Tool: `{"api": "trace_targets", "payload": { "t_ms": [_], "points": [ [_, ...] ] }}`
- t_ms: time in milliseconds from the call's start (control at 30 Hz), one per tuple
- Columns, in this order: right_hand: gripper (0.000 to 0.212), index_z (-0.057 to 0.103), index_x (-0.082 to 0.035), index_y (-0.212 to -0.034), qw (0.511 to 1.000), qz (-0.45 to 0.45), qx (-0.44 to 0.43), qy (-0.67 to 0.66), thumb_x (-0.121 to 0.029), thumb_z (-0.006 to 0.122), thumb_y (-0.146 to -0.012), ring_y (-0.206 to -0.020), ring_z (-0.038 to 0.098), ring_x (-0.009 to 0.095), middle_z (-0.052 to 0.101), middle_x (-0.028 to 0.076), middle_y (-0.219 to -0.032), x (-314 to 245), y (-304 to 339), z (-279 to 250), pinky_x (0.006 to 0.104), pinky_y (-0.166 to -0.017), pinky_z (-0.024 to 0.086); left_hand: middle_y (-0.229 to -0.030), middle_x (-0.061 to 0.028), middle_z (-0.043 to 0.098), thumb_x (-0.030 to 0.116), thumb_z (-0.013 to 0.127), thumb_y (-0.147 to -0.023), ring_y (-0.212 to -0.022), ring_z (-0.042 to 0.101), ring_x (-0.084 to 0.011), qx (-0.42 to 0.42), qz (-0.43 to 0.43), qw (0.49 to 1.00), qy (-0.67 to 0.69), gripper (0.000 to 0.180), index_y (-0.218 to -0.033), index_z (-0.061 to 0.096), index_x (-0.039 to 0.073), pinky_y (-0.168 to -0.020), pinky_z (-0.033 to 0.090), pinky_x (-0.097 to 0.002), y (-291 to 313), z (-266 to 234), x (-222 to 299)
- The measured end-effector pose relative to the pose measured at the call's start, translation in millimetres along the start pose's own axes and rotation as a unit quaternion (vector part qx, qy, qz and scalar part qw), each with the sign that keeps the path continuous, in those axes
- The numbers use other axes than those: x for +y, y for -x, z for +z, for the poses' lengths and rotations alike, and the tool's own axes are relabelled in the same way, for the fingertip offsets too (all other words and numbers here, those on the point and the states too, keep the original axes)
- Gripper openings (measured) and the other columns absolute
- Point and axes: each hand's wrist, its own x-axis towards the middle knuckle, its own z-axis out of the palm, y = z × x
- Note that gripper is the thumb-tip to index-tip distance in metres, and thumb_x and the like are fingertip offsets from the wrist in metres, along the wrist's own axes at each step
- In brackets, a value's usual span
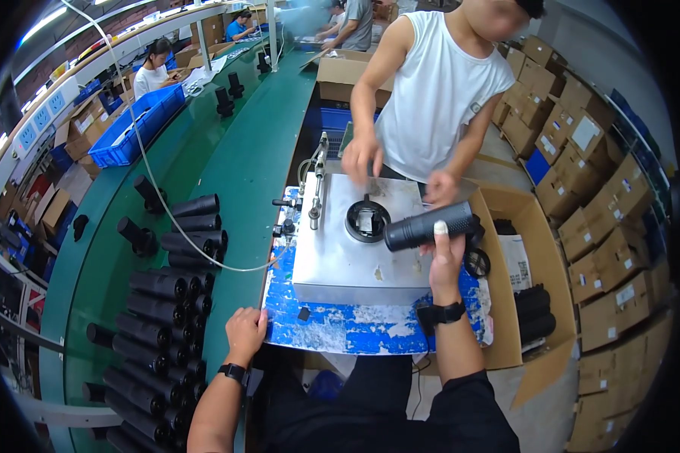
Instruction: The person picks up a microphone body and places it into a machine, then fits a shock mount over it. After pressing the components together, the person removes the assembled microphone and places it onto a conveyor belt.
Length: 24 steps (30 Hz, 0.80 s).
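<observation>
Thumb on top and fingers beneath, the right hand (447,264) grasps a black tube (423,229), held at a slant above the right side of a metal box (336,273). The tube is round and matte, ribbed toward its left end and finely dimpled toward its right. The left hand (245,336) rests, fingers curled down, at the left edge of a blue board (332,328); whether it holds anything I cannot tell. The board's surface is worn into whitish patches beneath the smooth, square-edged box. A thick black ring (353,231) sits on the box top, just left of the tube, with a co-worker's blurred hand (364,157) above it. Beyond the board's right edge, an open cardboard box (500,302) holds more dark cylinders (535,313). On the left, black tubes (153,308) lie packed in rows on a smooth green bench (245,181).
</observation>
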Motion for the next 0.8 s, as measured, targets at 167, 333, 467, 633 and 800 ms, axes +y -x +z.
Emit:
{"api": "trace_targets", "payload": {
  "t_ms": [167,333,467,633,800],
  "points": [
    [0.042,0.058,-0.004,-0.13,0.988,-0.052,-0.095,0.114,-0.023,0.077,-0.097,-0.078,0.061,0.009,0.066,0.002,-0.101,31,-47,16,0.0268,-0.062,0.049,-0.074,-0.009,0.064,0.026,0.067,-0.098,-0.075,0.063,-0.0313,0.005,0.005,1.0,0.01,0.033,-0.071,0.064,0.008,-0.067,0.05,-0.0451,1,3,1],
    [0.048,0.062,-0.001,-0.121,0.945,-0.112,-0.109,0.286,-0.027,0.085,-0.088,-0.085,0.068,0.021,0.07,0.008,-0.1,44,-57,38,0.0357,-0.077,0.056,-0.074,-0.0083,0.064,0.026,0.068,-0.097,-0.075,0.063,-0.0307,0.015,0.006,1.0,0.007,0.032,-0.07,0.065,0.009,-0.067,0.051,-0.0444,2,4,4],
    [0.049,0.063,0.0,-0.118,0.92,-0.098,-0.143,0.353,-0.027,0.088,-0.085,-0.075,0.064,0.016,0.07,0.004,-0.092,30,-56,45,0.0321,-0.069,0.054,-0.073,-0.008,0.064,0.027,0.068,-0.097,-0.076,0.063,-0.0306,0.016,-0.003,1.0,0.017,0.033,-0.069,0.065,0.009,-0.067,0.051,-0.0446,0,-1,2],
    [0.06,0.064,-0.001,-0.121,0.865,-0.019,-0.201,0.46,-0.032,0.092,-0.077,-0.075,0.063,0.014,0.071,0.005,-0.092,23,-61,61,0.0325,-0.07,0.053,-0.073,-0.008,0.063,0.027,0.069,-0.097,-0.076,0.063,-0.0305,0.014,0.001,1.0,0.017,0.034,-0.068,0.065,0.009,-0.068,0.051,-0.0444,-1,0,1],
    [0.066,0.064,-0.001,-0.122,0.876,0.025,-0.22,0.428,-0.037,0.091,-0.074,-0.086,0.074,0.027,0.076,0.018,-0.099,32,-67,49,0.0383,-0.079,0.058,-0.072,-0.0097,0.063,0.021,0.07,-0.096,-0.069,0.062,-0.0317,0.03,-0.004,0.995,0.099,0.031,-0.069,0.066,0.007,-0.062,0.048,-0.0436,4,0,-2]
  ]
}}
